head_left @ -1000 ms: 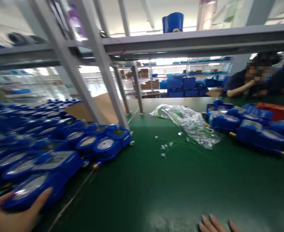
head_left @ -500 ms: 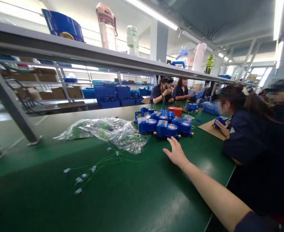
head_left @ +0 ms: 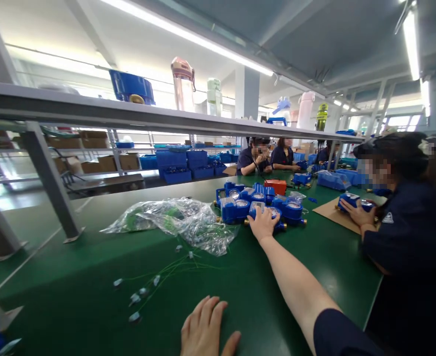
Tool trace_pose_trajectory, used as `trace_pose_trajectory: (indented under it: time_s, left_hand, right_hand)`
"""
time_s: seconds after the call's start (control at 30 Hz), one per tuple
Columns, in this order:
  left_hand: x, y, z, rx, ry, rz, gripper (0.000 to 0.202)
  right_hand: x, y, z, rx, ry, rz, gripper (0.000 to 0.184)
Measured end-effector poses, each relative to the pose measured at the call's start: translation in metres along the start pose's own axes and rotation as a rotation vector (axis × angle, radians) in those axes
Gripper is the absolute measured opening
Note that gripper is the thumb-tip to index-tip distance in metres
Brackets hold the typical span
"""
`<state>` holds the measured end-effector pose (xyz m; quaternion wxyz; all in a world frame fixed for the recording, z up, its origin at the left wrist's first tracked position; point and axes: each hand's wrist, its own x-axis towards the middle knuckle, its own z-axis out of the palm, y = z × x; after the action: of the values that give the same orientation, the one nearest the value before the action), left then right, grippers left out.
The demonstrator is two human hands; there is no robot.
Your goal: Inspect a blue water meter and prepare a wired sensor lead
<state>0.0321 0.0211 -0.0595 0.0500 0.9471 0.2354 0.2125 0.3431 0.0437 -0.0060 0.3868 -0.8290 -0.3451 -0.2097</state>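
Observation:
My right hand (head_left: 263,225) reaches across the bench and lies over the front blue water meter (head_left: 278,224), fingers curled around its top. Brass ends stick out on both sides of the meter, and part of its dial is covered by my fingers. More blue water meters (head_left: 236,211) stand close around it in a cluster. At the bottom edge my left hand (head_left: 205,329) hovers over the green bench top, fingers stretched and thumb apart, holding nothing. Left of centre lie loose green seal wires (head_left: 162,273) with small pale tags.
A clear plastic bag (head_left: 188,220) of green wires lies left of the meters. An orange-red box (head_left: 275,186) stands behind them. At the right a co-worker (head_left: 399,212) holds a blue meter over cardboard (head_left: 329,214). A shelf (head_left: 188,124) with bottles crosses above the bench.
My right hand has moved forward onto the front water meter. My left hand has come into view at the bottom. The camera view has tilted up and shifted left.

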Motion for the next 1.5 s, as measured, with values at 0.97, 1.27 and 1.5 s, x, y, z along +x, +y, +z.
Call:
trace_pose_trajectory:
  time_s: [0.97,1.27,1.5]
  left_hand:
    - [0.125,-0.136,0.004,0.109,0.104,0.159,0.028]
    - [0.121,-0.128,-0.002,0.023,0.142,0.137,0.038]
    - [0.116,-0.126,-0.006,0.048,0.167,0.203,0.038]
  right_hand:
    - [-0.151,0.025,-0.09,1.116,-0.458,0.035,0.08]
    - [-0.136,0.028,-0.089,1.117,-0.454,0.01,0.085]
    - [-0.139,0.017,-0.082,1.187,-0.347,-0.038,0.073]
